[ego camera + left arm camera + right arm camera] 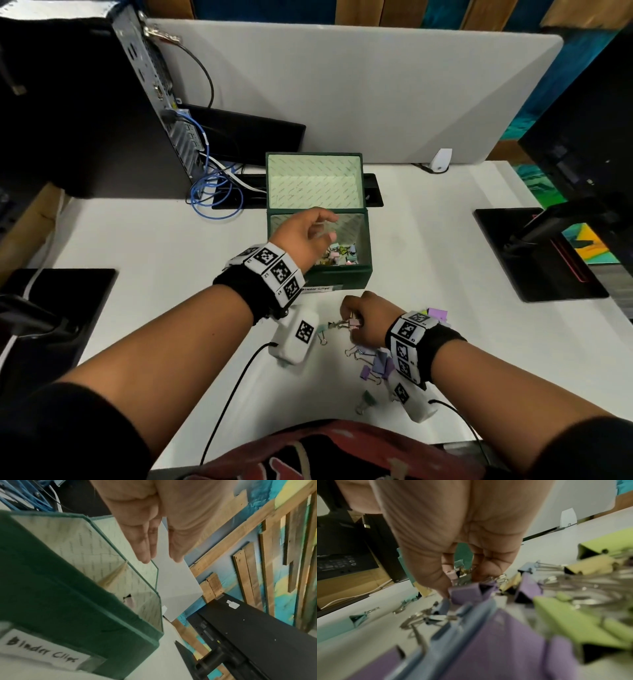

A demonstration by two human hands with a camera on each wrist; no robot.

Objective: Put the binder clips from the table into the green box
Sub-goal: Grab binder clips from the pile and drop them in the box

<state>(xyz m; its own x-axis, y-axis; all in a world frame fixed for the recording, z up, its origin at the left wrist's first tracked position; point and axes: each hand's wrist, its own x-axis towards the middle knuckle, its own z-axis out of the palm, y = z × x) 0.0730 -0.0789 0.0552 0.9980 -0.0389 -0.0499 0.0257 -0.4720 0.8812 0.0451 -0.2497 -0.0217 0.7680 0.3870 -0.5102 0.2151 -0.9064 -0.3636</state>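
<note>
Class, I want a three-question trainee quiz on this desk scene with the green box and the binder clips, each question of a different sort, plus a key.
1. True or false: the green box has its lid shut.
2. Which hand is over the box?
A. left hand
B. right hand
3. Fill in: the right hand pinches a pink ____ on the table.

Key: 1 false; 2 A; 3 binder clip.

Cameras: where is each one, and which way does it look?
Head: looks down at both forearms, left hand over the green box, right hand among binder clips.
Left wrist: looks along open fingers past the box.
Right wrist: looks along fingers at clips.
Head and left wrist share the box.
</note>
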